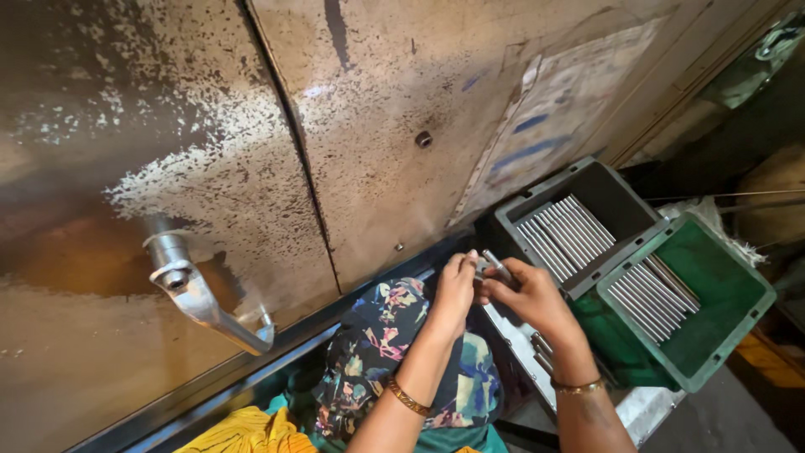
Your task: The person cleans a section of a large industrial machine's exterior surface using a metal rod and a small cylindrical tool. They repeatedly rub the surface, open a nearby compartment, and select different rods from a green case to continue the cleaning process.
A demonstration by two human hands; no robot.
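Working space is tight: a worn metal cabinet door point(335, 126) with a lever handle point(197, 294) rises just beyond the hands. Grey bin point(625, 197) and green bin point(738, 285), edges touching, each hold a row of metal rods. Left hand point(454, 289) and right hand point(528, 295) meet fingertip to fingertip, pinching one short metal rod point(496, 266) near the grey bin's near-left corner.

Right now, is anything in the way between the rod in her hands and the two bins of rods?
Nothing visible is. Both hands, left and right, hold a short metal rod just left of the grey bin. The green bin sits beyond it, further right. Both bins are open-topped, and the gap between is bare.
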